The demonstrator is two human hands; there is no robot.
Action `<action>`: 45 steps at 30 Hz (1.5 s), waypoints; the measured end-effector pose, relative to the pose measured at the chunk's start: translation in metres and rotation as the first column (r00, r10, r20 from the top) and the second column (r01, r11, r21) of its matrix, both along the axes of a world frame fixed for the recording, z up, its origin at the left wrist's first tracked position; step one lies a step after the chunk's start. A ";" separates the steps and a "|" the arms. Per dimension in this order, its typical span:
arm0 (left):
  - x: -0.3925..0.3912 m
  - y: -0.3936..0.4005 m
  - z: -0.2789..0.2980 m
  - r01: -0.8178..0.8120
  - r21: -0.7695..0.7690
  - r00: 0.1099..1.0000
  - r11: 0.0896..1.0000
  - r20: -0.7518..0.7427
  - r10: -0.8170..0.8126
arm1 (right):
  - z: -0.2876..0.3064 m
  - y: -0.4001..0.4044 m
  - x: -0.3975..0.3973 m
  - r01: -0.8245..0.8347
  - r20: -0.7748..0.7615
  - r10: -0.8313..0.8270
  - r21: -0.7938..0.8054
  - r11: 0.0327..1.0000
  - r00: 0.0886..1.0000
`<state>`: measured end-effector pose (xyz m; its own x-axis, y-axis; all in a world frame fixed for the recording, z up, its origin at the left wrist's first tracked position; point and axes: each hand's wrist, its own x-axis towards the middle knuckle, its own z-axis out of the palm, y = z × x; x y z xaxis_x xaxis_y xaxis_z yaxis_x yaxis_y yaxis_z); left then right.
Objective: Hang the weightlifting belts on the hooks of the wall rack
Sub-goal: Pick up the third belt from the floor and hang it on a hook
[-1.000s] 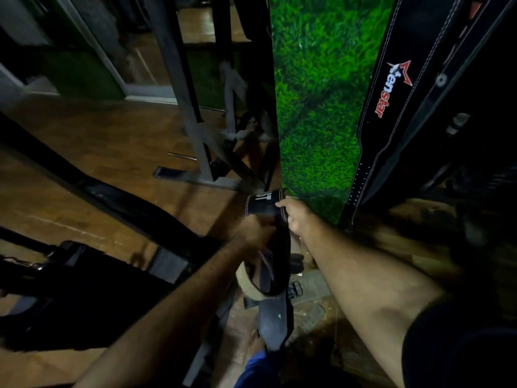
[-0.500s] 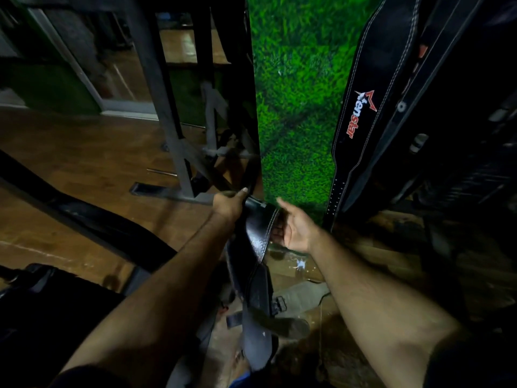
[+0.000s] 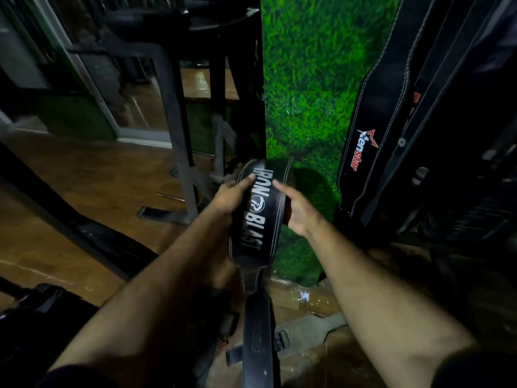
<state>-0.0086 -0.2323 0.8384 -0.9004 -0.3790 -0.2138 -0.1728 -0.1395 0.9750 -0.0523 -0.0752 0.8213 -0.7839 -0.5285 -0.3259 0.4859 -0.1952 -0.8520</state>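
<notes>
A black leather weightlifting belt (image 3: pixel 256 219) with white "IRON BLAST" lettering is held up in front of me, its wide part facing me and its narrow strap hanging down toward the floor. My left hand (image 3: pixel 230 196) grips its left edge and my right hand (image 3: pixel 298 212) grips its right edge. A black belt with a red and white logo (image 3: pixel 369 135) hangs on the right against the green grass-patterned wall (image 3: pixel 310 88), with more dark belts beside it. No hooks are visible.
A grey belt (image 3: pixel 310 330) lies on the wooden floor (image 3: pixel 84 175) below my arms. A dark metal rack frame (image 3: pixel 179 152) stands to the left of the green wall. Black gym equipment (image 3: pixel 30 326) fills the lower left.
Both hands have raised the belt and turned it so the lettered wide face shows. The view has tilted up and closer to the wall.
</notes>
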 end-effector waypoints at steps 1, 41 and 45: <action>-0.005 0.001 0.008 0.002 -0.065 0.998 0.998 -0.064 -0.006 | 0.007 0.004 -0.002 -0.031 0.008 0.031 -0.005 1.000 1.000; -0.055 0.078 0.101 0.113 -0.404 0.811 0.908 -0.490 -0.319 | 0.202 0.042 -0.103 0.315 -0.310 -0.351 -0.161 0.935 0.883; -0.067 0.073 0.118 0.145 -0.326 0.854 0.934 -0.436 -0.285 | 0.206 0.031 -0.100 0.319 -0.616 -0.386 -0.221 0.921 0.687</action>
<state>-0.0754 -0.1592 0.9562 -0.9306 -0.1432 0.3369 0.3200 0.1288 0.9386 -0.1521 -0.0440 1.0272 -0.9200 -0.1699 0.3532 -0.2848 -0.3294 -0.9002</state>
